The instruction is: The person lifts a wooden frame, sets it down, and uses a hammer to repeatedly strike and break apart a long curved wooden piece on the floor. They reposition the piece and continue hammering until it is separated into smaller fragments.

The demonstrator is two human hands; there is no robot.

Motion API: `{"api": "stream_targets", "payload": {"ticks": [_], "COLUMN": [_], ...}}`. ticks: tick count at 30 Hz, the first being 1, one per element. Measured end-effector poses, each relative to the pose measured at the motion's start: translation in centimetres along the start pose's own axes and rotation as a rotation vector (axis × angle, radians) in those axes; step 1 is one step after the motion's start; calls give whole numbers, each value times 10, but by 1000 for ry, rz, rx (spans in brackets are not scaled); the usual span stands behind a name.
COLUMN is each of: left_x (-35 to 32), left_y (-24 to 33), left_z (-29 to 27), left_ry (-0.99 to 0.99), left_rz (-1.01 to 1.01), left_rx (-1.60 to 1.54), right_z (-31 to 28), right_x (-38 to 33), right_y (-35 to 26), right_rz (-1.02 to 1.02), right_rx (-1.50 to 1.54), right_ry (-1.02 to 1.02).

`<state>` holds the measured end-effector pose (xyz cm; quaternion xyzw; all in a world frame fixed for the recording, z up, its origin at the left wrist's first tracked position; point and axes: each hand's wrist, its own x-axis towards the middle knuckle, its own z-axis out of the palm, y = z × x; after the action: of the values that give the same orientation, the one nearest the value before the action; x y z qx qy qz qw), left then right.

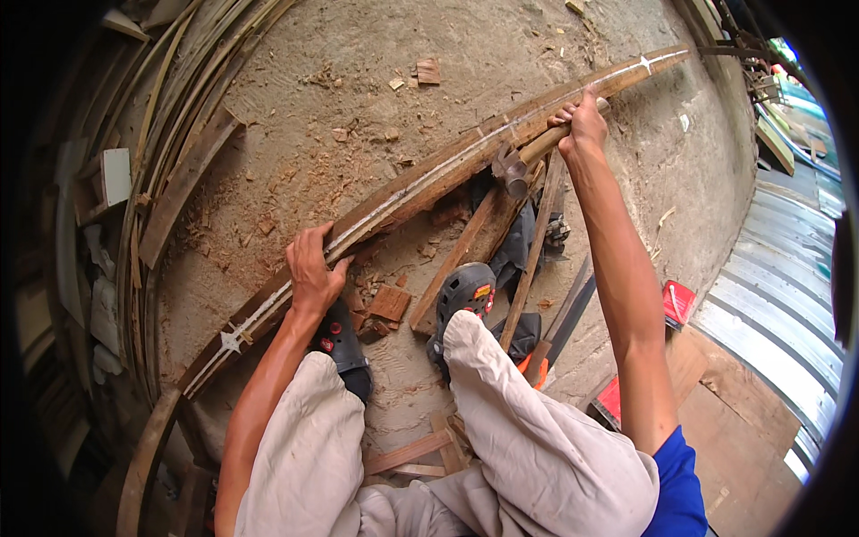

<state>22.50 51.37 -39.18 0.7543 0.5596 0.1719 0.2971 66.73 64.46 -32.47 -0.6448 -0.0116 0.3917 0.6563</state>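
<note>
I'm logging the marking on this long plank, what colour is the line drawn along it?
White, running lengthwise along the long wooden plank with star-like marks near both ends; the head view shows it.

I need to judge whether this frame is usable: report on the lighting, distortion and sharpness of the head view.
Head view: even daylight with soft shadows, no harsh glare on the long wooden plank; strong fisheye bending curves the plank and the corrugated sheets, with a black vignette at the rim; the left hand and the right hand on the hammer look sharp, without obvious motion blur.

Left hand gripping long plank, right hand holding hammer
</note>
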Motion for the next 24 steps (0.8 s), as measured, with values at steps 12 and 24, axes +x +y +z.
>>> {"api": "stream_targets", "payload": {"ticks": [12, 24], "left_x": [-1, 0], "left_y": [0, 0], "left_z": [0, -1], "left_ry": [-13, -5], "left_rz": [-22, -11], "left_rx": [5, 14], "right_z": [8, 26], "right_x": [21, 43], "right_y": [-9, -40], "right_rz": [-38, -255], "right_rx": [-43, -253], "right_ry": [-49, -447]}}
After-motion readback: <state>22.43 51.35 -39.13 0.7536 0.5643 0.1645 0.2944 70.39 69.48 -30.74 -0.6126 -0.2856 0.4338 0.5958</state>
